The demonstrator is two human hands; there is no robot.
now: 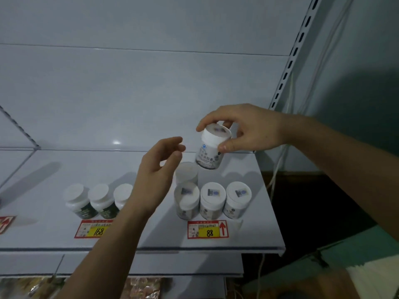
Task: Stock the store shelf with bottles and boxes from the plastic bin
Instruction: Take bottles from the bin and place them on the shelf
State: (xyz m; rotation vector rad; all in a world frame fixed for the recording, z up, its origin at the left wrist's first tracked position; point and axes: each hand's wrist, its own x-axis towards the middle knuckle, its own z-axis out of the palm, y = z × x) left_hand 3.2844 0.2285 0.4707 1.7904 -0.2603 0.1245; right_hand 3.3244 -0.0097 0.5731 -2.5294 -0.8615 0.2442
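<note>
My right hand (248,128) grips a white bottle (210,153) by its cap, tilted, in the air above the white shelf (151,234). Just below it, a row of three white-capped bottles (212,200) stands on the shelf, with one more bottle (186,172) behind the leftmost. My left hand (157,175) hovers to the left of the held bottle, fingers loosely curled and holding nothing. Three dark-labelled bottles (95,200) stand further left, the rightmost partly hidden by my left wrist. The plastic bin is out of sight.
Price tags reading 168 (92,229) and 88 (208,229) sit on the shelf's front. A slotted upright (289,61) and loose cables (278,160) run along the shelf's right end. Packaged goods (142,288) lie on a lower shelf.
</note>
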